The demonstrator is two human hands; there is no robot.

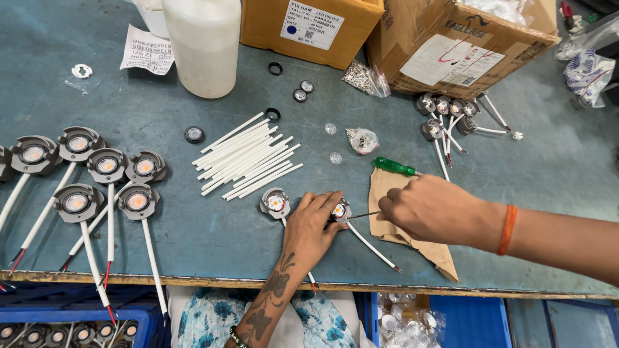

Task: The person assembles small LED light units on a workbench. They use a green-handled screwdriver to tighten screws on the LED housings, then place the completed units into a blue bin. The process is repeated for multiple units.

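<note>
My left hand rests on the blue-green table and pins a small round LED lamp head with a white cable. My right hand grips a thin metal screwdriver whose tip touches that lamp head. A second lamp head lies just left of my left hand. A green-handled screwdriver lies above my right hand, beside a torn piece of brown cardboard.
Several finished lamps with white cables lie at the left, more at the back right. A pile of white sleeves, a white jug, two cardboard boxes, screw bags and loose lenses surround them. Blue crates sit below the edge.
</note>
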